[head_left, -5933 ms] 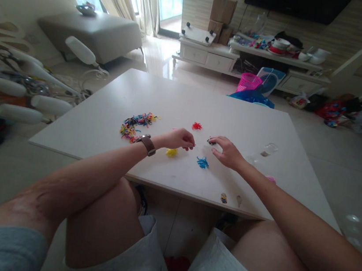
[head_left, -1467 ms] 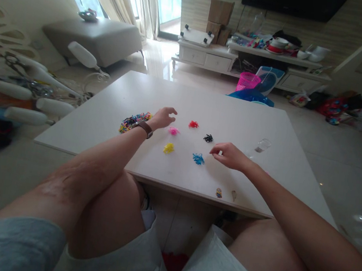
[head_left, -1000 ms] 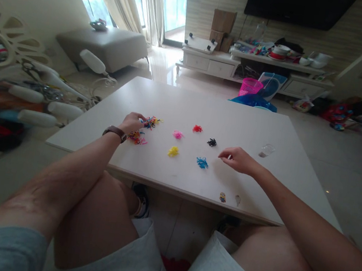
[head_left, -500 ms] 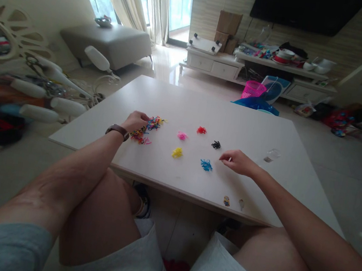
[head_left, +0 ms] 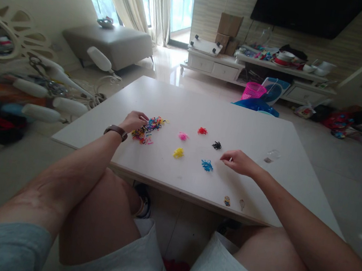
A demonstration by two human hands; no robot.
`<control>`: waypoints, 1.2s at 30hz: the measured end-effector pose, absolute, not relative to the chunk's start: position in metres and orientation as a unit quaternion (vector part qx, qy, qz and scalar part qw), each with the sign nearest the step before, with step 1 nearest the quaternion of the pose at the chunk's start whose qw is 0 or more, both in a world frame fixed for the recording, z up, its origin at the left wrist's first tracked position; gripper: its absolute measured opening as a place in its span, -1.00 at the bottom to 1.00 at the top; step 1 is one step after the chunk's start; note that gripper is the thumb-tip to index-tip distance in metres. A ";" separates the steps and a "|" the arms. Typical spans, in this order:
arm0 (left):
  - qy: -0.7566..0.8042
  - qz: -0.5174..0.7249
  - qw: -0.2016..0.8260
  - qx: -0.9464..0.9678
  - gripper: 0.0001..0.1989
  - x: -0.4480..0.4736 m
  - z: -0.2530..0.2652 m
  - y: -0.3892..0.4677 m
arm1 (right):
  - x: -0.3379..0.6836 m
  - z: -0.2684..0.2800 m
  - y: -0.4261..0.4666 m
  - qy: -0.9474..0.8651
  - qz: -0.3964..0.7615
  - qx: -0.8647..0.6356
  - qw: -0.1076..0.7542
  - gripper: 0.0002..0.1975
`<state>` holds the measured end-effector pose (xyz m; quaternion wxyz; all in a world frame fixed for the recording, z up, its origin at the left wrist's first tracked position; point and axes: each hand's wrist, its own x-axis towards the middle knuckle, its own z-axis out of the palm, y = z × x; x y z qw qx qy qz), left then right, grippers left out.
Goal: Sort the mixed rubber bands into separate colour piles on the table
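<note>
On the white table [head_left: 178, 104], as the head view shows, several piles of small coloured strands, apparently rubber bands, are laid out; the yellow pile [head_left: 178, 153] serves as reference. Just beyond it sits the pink pile [head_left: 183, 136]; beyond and to its right, the red pile [head_left: 202, 131]; to its right and slightly farther off, the black pile [head_left: 216, 145]; to its right and slightly nearer, the blue pile [head_left: 207, 165]. The mixed heap [head_left: 154, 124], many-coloured and loosely spread, lies left of the yellow pile and farther out.

The left hand [head_left: 134, 122] is at this heap, fingers bent towards the bands; whether a band is pinched cannot be determined. The right hand [head_left: 237, 161] is right of the yellow pile, past the blue one, fingers curled with tips drawn together; any contents cannot be confirmed.

Assessment: the bands should prove very light, soft and stretchy, hardly fragile, and prone to tangling. A fingertip pinch on a loose loop at the heap's edge appears the soundest hold.
</note>
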<state>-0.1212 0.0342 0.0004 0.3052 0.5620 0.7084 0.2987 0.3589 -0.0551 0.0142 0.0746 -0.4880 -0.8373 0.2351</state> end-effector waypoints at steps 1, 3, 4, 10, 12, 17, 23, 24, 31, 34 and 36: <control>0.704 0.305 0.302 0.566 -0.69 -0.120 0.001 0.034 | 0.359 0.014 -0.055 -0.838 0.236 -0.487 0.074 -0.78; 0.698 0.315 0.295 0.572 -0.70 -0.119 0.001 0.034 | 0.359 0.012 -0.054 -0.840 0.236 -0.483 0.073 -0.78; 0.698 0.316 0.295 0.571 -0.69 -0.118 0.000 0.034 | 0.360 0.012 -0.054 -0.841 0.236 -0.482 0.073 -0.78; 0.672 0.315 0.308 0.595 -0.66 -0.118 -0.002 0.038 | 0.361 0.010 -0.053 -0.839 0.239 -0.483 0.073 -0.79; 0.662 0.307 0.308 0.610 -0.65 -0.119 -0.001 0.039 | 0.361 0.010 -0.053 -0.838 0.242 -0.483 0.073 -0.78; 0.636 0.225 0.309 0.670 -0.65 -0.121 0.006 0.037 | 0.361 0.010 -0.053 -0.837 0.245 -0.485 0.070 -0.78; 0.618 0.159 0.380 0.670 -0.65 -0.118 0.013 0.032 | 0.361 0.010 -0.053 -0.837 0.244 -0.486 0.062 -0.78; 0.618 0.157 0.391 0.664 -0.66 -0.118 0.013 0.032 | 0.361 0.010 -0.053 -0.837 0.243 -0.486 0.062 -0.78; 0.611 0.146 0.392 0.672 -0.73 -0.121 0.007 0.037 | 0.362 0.008 -0.052 -0.839 0.245 -0.481 0.065 -0.77; 0.608 0.150 0.391 0.674 -0.74 -0.122 0.006 0.037 | 0.362 0.007 -0.052 -0.840 0.248 -0.479 0.062 -0.77; 0.616 0.149 0.381 0.673 -0.74 -0.122 0.006 0.038 | 0.362 0.007 -0.051 -0.840 0.248 -0.479 0.060 -0.76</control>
